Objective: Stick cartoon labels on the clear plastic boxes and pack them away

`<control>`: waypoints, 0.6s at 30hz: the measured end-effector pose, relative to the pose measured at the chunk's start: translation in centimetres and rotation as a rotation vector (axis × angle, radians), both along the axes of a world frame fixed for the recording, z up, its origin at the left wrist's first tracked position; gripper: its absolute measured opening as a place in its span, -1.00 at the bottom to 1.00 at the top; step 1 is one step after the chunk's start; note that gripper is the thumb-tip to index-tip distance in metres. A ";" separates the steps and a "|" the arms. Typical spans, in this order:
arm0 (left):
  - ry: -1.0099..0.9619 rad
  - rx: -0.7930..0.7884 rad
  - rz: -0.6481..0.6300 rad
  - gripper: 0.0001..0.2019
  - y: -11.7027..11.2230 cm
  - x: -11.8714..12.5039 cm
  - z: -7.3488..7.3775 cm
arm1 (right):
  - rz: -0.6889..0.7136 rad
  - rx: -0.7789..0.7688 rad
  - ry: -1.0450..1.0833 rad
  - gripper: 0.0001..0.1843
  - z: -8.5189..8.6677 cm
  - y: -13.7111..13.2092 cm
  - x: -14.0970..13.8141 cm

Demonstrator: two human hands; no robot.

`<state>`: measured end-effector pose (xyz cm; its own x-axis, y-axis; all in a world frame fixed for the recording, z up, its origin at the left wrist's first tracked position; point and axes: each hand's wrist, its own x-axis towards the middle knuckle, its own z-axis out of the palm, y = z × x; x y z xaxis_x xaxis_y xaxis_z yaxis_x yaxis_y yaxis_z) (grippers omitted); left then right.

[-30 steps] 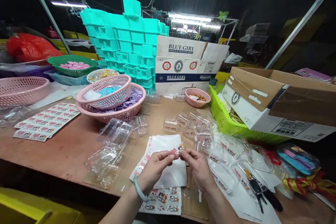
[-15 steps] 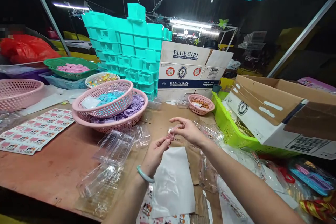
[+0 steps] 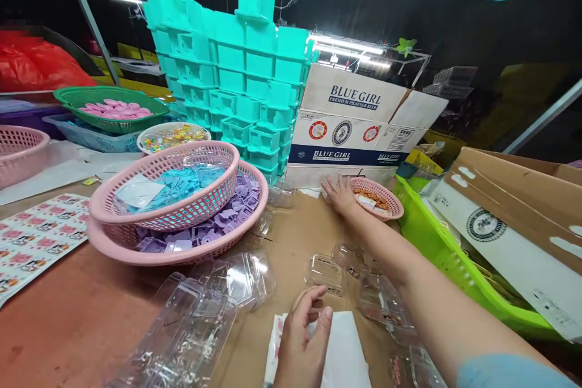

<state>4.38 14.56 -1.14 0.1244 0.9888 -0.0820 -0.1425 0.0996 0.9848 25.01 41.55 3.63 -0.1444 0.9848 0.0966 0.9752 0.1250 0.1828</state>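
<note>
My right hand (image 3: 340,194) is stretched far across the table, fingers spread, just left of a small pink basket (image 3: 394,211) of brown pieces. What lies under its palm is hidden. My left hand (image 3: 305,339) hovers low in front, thumb and fingers apart and loosely bent, with nothing visible in it. Beneath it is a white sheet (image 3: 348,345) on the brown cardboard. A clear plastic box (image 3: 324,273) lies just beyond this hand, and several more clear boxes (image 3: 382,300) lie to the right, below my right forearm.
Two stacked pink baskets (image 3: 97,206) with blue and purple pieces stand left. Clear boxes (image 3: 195,315) lie before them, near sticker sheets (image 3: 45,236). Turquoise bins (image 3: 231,79) and a beer carton (image 3: 343,124) rise behind. A green crate (image 3: 436,248) borders the right.
My hands have come apart. The right reached forward to beside the small basket; the left drew nearer and lower. The small reddish piece between them is no longer visible. The view has shifted.
</note>
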 end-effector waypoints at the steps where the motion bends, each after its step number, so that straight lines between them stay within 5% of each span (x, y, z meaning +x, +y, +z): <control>1: 0.007 0.014 0.016 -0.57 -0.1 0.1 -0.1 | -0.031 -0.010 -0.023 -0.28 -0.3 0.9 -0.1; 5: 0.050 0.051 0.009 -0.64 -0.2 -0.2 -0.3 | -0.091 -0.051 -0.044 -0.22 -0.3 2.1 -0.9; 9: 0.160 0.124 0.015 -0.63 0.3 -0.8 -0.4 | 0.036 -0.096 0.045 -0.16 1.7 -1.0 -2.4; 14: 0.238 0.295 0.214 -0.17 1.3 -1.7 0.9 | 0.437 -0.369 0.374 -0.12 6.9 -11.7 -4.5; 16: 0.185 0.381 0.143 0.00 1.3 -2.4 2.0 | 0.585 -0.594 0.585 -0.11 8.6 -16.6 -4.9; 18: 0.038 0.389 -0.072 -0.08 1.0 -3.2 3.2 | 0.583 -0.706 0.759 -0.03 9.4 -20.9 -4.9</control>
<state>1.20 15.59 2.04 0.1990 0.9357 0.2914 -0.1111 -0.2739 0.9553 20.15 20.66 13.04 -0.7282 0.6594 -0.1870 0.5672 0.4266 -0.7045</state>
